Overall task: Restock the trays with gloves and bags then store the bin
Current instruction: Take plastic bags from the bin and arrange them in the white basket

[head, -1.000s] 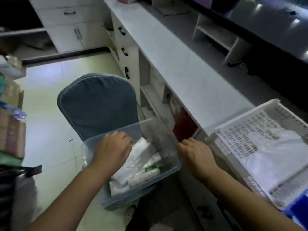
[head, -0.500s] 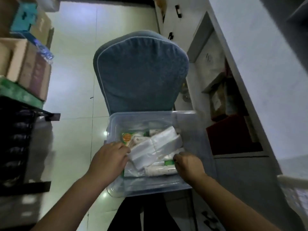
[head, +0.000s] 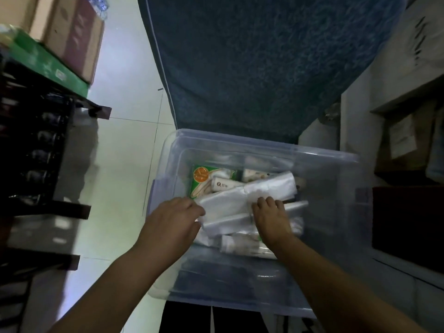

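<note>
Left hand: I see my left hand (head: 171, 223) reaching over the near-left rim of the bin, palm down, knuckles toward the camera. Its fingers (head: 192, 207) are curled onto the left end of the plastic bag bundle; whether they pinch it or only press on it, I cannot tell.

Right hand: my right hand (head: 271, 218) is inside the bin, palm down, fingers (head: 264, 203) spread and lying flat on the middle of the same bundle. Nothing is closed in a grip there as far as I can see.

Plastic bag bundle: the plastic bag bundle (head: 262, 188) is a pale, folded, translucent wad lying across the top of the contents, running from under my left fingertips, beneath my right fingers, and out past them up and to the right.

Bin: the clear bin (head: 331, 179) sits directly below the camera, both forearms crossing its near rim.

Green packet: a green packet (head: 204, 179) with an orange round mark lies just beyond my left fingertips, partly under the bundle.

White rolls: small white rolls (head: 224, 185) lie beyond and between the two sets of fingers; another roll (head: 240, 245) lies just under my right wrist.

Chair: a blue chair back (head: 264, 63) stands past the bin's far wall.

Left side: cardboard boxes (head: 69, 32) rest on a dark rack (head: 36, 140), well apart from my left hand.

Right side: open shelving (head: 406, 140) lies beyond my right hand; its contents are too dim to name.
</note>
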The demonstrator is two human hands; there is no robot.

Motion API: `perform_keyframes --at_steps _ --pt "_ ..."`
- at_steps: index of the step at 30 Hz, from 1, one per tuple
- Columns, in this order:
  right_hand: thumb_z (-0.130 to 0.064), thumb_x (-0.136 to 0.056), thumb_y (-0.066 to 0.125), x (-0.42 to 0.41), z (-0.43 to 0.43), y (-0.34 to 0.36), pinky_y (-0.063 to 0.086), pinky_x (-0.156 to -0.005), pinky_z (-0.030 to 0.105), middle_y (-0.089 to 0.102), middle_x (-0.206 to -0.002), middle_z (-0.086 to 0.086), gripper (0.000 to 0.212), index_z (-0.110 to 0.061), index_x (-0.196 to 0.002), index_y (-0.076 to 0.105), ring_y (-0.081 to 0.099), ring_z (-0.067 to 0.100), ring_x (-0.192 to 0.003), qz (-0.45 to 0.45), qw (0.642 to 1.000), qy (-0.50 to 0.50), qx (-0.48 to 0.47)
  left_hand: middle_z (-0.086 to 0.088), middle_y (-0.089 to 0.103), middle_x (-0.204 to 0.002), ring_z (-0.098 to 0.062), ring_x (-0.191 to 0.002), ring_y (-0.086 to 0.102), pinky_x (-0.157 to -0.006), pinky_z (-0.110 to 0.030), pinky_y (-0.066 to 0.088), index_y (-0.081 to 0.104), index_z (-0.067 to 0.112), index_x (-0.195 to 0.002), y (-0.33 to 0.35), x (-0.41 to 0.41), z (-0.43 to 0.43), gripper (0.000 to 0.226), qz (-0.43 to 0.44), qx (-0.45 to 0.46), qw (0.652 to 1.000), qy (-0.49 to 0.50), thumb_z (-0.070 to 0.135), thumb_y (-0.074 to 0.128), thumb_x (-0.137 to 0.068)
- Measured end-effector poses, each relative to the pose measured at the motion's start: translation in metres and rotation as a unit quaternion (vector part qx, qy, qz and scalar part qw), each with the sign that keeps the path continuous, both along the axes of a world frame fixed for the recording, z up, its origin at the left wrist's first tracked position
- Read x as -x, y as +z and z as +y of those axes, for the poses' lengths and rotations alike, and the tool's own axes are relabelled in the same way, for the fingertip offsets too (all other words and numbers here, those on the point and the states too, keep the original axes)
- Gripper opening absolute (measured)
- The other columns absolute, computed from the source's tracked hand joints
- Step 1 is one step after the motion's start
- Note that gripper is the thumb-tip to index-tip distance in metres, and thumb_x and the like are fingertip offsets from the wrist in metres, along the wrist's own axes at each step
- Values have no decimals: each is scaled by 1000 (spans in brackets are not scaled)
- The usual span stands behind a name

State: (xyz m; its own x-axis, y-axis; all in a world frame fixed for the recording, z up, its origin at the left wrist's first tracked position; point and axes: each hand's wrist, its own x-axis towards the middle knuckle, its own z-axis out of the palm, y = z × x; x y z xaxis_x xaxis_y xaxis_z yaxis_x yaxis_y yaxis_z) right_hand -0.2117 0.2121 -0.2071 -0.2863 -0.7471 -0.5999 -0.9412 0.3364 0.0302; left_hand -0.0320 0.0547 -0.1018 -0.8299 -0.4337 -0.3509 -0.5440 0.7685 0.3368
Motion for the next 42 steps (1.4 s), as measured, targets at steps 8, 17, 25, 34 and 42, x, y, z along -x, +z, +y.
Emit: perform_keyframes --at_steps 8,17,25,34,42 --pt "-20 -63 78 12 -9 -12 45 -71 36 60 -72 3 10 -17 -66 69 55 24 -70 11 982 59 178 7 69 -68 -13 -57 64 -46 -24 52 72 27 -73 -39 29 16 28 -14 11 1000 -8 23 87 -49" --pt "-50 -52 81 46 -33 -28 47 -90 41 68 -99 9 73 -10 -111 61 62 28 -90 11 992 1 124 -11 68 -83 -26 -70 64 -59 -33 54 68 8 -89 -110 44 26 49 -73 36 994 69 10 87 -44" --pt "-41 -45 87 28 11 -34 51 -67 34 66 -85 4 58 -15 -92 64 62 22 -75 -2 991 18 131 -7 60 -109 -26 -101 56 -86 -37 44 56 13 -112 -124 68 35 52 -76 4 997 -18 29 76 -67" --pt "-27 -35 84 12 15 21 47 -56 25 65 -54 -2 33 -21 -60 64 60 15 -51 7 991 52 125 -7 64 -91 -24 -82 63 -68 -31 48 62 12 -92 -78 54 46 39 -152 -34 984 -82 24 79 -59" --pt "-30 -38 81 8 28 153 48 -58 27 67 -63 -3 35 -23 -69 65 62 17 -57 30 979 -23 200 -6 54 -123 -25 -110 51 -89 -34 40 47 15 -117 41 78 52 44 -27 0 983 -180 20 61 -76"
